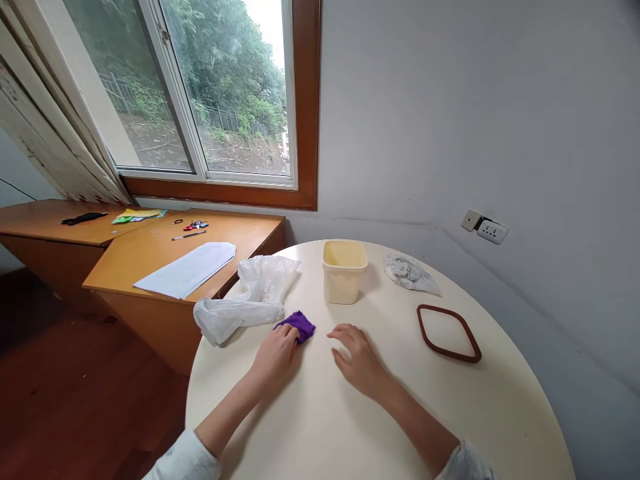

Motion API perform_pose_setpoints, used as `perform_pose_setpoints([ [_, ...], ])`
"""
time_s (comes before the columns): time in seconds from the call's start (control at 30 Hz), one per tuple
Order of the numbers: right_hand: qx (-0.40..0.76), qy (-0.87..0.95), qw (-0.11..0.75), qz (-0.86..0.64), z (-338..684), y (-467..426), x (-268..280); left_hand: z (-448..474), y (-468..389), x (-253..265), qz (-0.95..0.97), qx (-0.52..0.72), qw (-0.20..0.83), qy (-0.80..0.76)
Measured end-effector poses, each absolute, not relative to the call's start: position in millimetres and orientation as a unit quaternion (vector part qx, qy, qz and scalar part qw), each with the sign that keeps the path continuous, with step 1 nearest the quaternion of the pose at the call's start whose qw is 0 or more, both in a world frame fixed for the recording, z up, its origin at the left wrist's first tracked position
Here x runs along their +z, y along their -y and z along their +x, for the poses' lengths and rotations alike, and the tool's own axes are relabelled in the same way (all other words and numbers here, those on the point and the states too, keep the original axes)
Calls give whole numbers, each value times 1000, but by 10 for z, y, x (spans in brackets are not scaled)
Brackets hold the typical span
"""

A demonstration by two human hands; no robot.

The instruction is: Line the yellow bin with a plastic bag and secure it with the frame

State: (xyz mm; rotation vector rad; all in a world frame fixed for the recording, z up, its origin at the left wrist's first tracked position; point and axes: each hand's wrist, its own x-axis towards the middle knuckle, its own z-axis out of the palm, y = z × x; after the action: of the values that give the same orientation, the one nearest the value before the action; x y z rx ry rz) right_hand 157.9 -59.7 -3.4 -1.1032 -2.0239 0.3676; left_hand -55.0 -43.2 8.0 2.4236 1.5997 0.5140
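On the round cream table, my left hand point(277, 348) has its fingers closed on a folded purple cloth point(303, 326); part of the cloth is hidden under them. To the right, my right hand point(357, 357) is open, fingers curved and thumb apart, with nothing in it. Just beyond both hands stands a pale yellow plastic bin point(343, 285), upright and open at the top. Left of the cloth lie crumpled clear plastic bags point(267, 277). A brown rounded-square frame point(425, 333) lies flat at the right.
At the table's back right is a clear plastic bag point(410, 273) with grey contents. Wooden desks point(150, 267) under the window carry white paper point(190, 270), a pen point(189, 235), keys point(195, 226) and colored sheets point(140, 215). A wall socket point(493, 231) sits at the right.
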Motion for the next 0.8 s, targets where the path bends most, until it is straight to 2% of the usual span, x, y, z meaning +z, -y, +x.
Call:
perform_pose_setpoints([
  [0.1,225,792,374,-428,1437,662,-35,-440,522,253,826,213,212,-477],
  [0.23,352,719,412,-436,1430,662,1,-279,646,495,788,264,345,-436],
  [0.37,512,597,421,-452,1631,640,116,-227,558,631,738,327,406,-429],
  [0.47,533,522,466,-476,1914,576,374,-256,391,608,693,399,401,-448],
  [0.53,477,474,545,-501,2120,487,664,-280,282,513,666,440,384,-463],
  [0.6,327,464,648,-508,2278,357,1012,-299,196,368,643,481,363,-473],
  [0.67,154,455,707,-519,2341,185,1335,-312,142,213,628,509,341,-481],
  [0.73,-9,474,715,-514,2296,-17,1542,-326,117,93,625,518,317,-491],
  [0.8,-80,558,654,-505,2173,-217,1582,-345,116,27,628,518,296,-500],
])
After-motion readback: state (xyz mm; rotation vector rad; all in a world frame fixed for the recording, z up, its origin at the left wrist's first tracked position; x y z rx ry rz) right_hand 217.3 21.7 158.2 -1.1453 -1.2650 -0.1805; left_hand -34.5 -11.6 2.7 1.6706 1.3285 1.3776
